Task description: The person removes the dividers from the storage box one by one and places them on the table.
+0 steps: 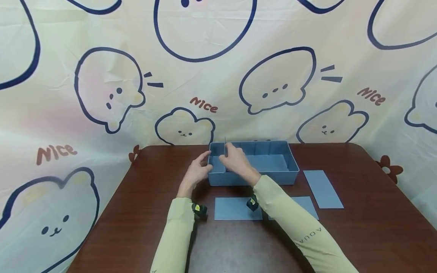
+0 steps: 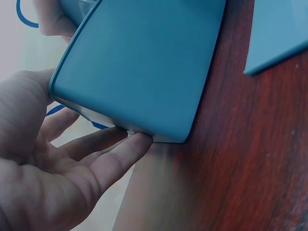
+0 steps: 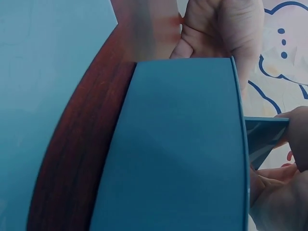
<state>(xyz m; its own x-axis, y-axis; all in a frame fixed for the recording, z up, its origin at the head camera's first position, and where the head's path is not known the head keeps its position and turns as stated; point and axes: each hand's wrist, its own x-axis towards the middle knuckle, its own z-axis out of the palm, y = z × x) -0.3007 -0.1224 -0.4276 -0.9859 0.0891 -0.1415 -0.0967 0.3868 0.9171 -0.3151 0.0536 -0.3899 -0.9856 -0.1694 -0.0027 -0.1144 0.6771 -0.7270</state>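
Observation:
A long blue open-topped box (image 1: 252,179) stands near the far edge of the table. My left hand (image 1: 196,172) holds its left end, with the thumb near the front rim and the fingertips against the outer end wall. Inside the left part of the box, my right hand (image 1: 235,157) pinches a thin blue divider panel (image 3: 263,137). The divider stands upright across the box, its top edge rising above the rim. Part of it is hidden behind the right fingers.
Three flat blue panels lie on the brown table (image 1: 136,227): one in front of the box (image 1: 235,208), another partly under the right sleeve (image 1: 304,203), a third at the right (image 1: 323,189). A cartoon-printed cloth (image 1: 218,83) hangs behind the table.

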